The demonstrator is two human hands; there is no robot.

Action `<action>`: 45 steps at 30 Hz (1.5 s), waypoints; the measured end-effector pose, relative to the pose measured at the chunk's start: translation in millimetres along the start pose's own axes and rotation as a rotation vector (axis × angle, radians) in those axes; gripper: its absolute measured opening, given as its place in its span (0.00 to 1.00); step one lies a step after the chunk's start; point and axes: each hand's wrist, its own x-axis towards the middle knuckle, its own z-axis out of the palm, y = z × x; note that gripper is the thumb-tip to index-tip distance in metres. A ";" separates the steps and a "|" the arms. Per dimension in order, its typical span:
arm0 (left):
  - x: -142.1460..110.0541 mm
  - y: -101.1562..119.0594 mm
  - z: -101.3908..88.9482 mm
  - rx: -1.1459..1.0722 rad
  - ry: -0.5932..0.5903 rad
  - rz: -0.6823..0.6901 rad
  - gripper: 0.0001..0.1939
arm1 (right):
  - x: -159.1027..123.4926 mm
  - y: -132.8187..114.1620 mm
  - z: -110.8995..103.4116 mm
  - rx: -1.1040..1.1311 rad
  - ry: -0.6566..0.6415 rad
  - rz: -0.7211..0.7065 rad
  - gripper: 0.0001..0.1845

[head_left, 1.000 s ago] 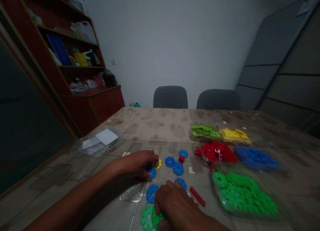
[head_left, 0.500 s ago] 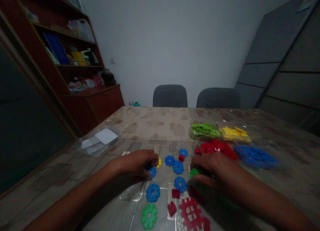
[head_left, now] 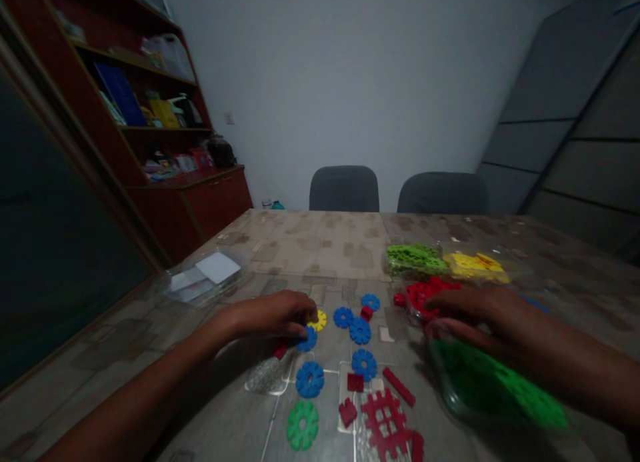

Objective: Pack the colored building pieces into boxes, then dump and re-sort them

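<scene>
My left hand (head_left: 283, 315) hovers low over the table with thumb and fingers apart. Its fingertips are close to a yellow flower-shaped disc (head_left: 319, 321) and a blue flower-shaped disc (head_left: 307, 339); whether they touch is unclear. A red piece (head_left: 281, 346) lies partly in shadow below that hand. At the right, my right hand (head_left: 463, 310) is stretched out above a box of red pieces (head_left: 425, 294) and a clear box of green pieces (head_left: 520, 385). Its thumb and fingers are apart, slightly blurred, with nothing visible between them.
Between the hands lie several blue discs (head_left: 360, 331), a green disc (head_left: 303, 425), a red stick (head_left: 399, 387) and a red lattice piece (head_left: 386, 422). Boxes of light green (head_left: 415, 259) and yellow pieces (head_left: 475, 265) stand behind. A clear tray (head_left: 200, 285) holds white cards.
My right hand has moved right, from beside the discs to over the boxes; the green piece at its fingers no longer shows. My left hand has shifted slightly away, uncovering more of the blue disc.
</scene>
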 end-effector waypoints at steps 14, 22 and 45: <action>-3.1 12.2 -2.8 0.097 -0.012 -0.035 0.26 | 17.7 -96.4 98.9 -0.081 -0.435 -0.052 0.20; -1.2 8.8 -0.1 0.107 -0.017 -0.009 0.28 | 20.7 -92.6 110.2 -0.088 -0.392 -0.112 0.05; 4.9 13.9 5.5 0.010 0.118 0.207 0.14 | 22.4 74.1 -14.0 -0.105 0.116 0.232 0.17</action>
